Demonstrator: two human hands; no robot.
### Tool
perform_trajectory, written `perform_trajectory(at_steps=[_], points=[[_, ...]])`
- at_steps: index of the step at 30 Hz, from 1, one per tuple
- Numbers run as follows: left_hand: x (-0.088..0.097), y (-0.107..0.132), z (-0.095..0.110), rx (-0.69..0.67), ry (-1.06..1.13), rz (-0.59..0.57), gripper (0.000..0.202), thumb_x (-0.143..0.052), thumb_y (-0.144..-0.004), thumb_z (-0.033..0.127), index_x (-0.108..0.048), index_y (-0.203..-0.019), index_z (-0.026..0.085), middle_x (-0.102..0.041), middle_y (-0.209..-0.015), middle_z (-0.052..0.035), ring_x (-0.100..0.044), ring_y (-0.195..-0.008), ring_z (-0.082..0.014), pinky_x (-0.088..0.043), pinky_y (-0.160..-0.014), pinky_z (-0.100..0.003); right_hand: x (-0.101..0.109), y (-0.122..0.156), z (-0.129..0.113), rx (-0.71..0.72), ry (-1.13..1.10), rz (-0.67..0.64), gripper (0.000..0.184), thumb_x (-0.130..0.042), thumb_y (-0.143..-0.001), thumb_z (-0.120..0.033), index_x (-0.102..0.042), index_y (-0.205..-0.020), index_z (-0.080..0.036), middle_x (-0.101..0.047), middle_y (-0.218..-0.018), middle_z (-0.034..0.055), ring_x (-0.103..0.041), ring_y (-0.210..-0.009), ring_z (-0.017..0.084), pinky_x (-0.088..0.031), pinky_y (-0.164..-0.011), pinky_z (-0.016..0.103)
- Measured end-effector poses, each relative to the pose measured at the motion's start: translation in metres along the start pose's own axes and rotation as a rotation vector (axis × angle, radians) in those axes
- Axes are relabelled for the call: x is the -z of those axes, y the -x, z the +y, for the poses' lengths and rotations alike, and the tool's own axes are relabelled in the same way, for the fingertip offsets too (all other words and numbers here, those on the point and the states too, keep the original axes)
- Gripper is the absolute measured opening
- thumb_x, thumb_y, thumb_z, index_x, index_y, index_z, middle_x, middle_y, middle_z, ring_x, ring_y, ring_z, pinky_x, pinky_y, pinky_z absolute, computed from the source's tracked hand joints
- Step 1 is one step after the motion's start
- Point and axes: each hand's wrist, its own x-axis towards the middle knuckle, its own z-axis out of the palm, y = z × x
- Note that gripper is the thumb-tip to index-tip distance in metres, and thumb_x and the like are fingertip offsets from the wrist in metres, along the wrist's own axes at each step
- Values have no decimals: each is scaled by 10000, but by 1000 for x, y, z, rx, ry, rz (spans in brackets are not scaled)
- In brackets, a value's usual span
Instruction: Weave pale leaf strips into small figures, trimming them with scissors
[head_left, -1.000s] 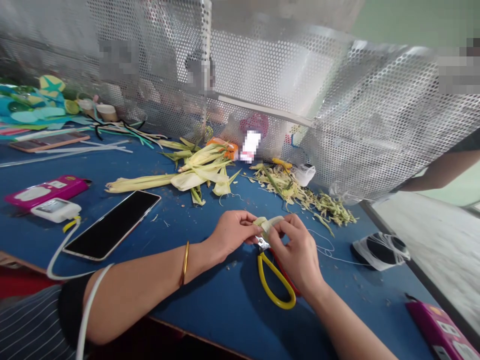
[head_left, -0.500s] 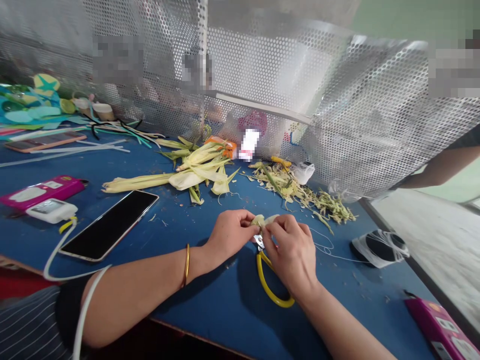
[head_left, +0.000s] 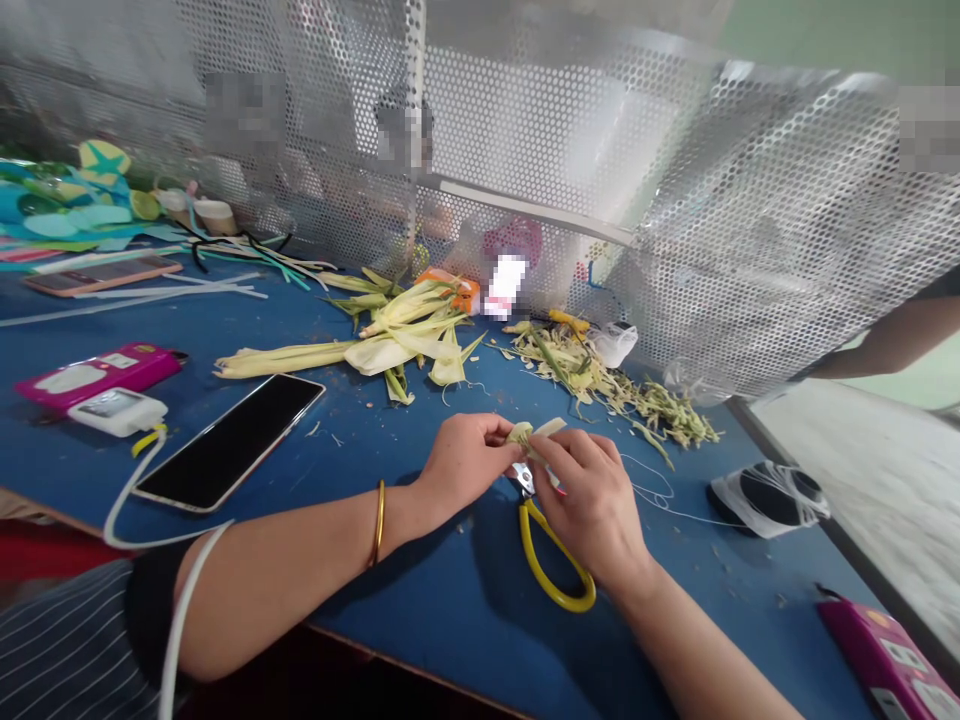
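Pale green husk (head_left: 520,434) sits between the hands, at the fingertips. Left hand (head_left: 472,458): thumb and fingers pinched on its left side. Right hand (head_left: 592,492): fingertips pinched on the right side, contact partly hidden. Neither hand nearer. Long axis hard to read; a pale end pokes out rightward and away. Scissors (head_left: 527,540) just below, partly under right hand. Blue table (head_left: 420,590), leaves (head_left: 390,345) beyond, perforated sheet (head_left: 525,120) behind.
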Motion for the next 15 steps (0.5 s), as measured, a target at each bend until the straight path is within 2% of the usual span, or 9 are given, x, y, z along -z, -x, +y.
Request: perform_trajectory(at_steps=[5, 10, 15], points=[[1, 0, -3, -41, -83, -15, 134, -689, -757, 228, -760, -853, 168, -745, -760, -40, -663, -602, -147, -522, -585, -233, 0, 1, 1, -34, 24, 31, 214, -481, -964, -153, -686, -926, -201, -651, -803, 54, -573, -726, 170, -408, -741, 314], [1, 3, -3, -115, -221, -5, 190, -658, -772, 258, -779, -905, 196, -762, -787, -34, -677, -666, -168, -507, -615, -236, -3, 4, -1, -254, -137, 38, 168, -524, -934, -200, -674, -859, -212, -612, -754, 26, -554, -630, 143, -415, -614, 261], [0, 4, -3, -131, -274, -18, 188, -640, -786, 288, -785, -852, 188, -756, -753, -34, -666, -651, -171, -480, -602, -234, -8, 3, -3, -385, -247, 43, 132, -566, -886, -185, -626, -772, -212, -587, -687, -10, -551, -597, 124, -412, -572, 230]])
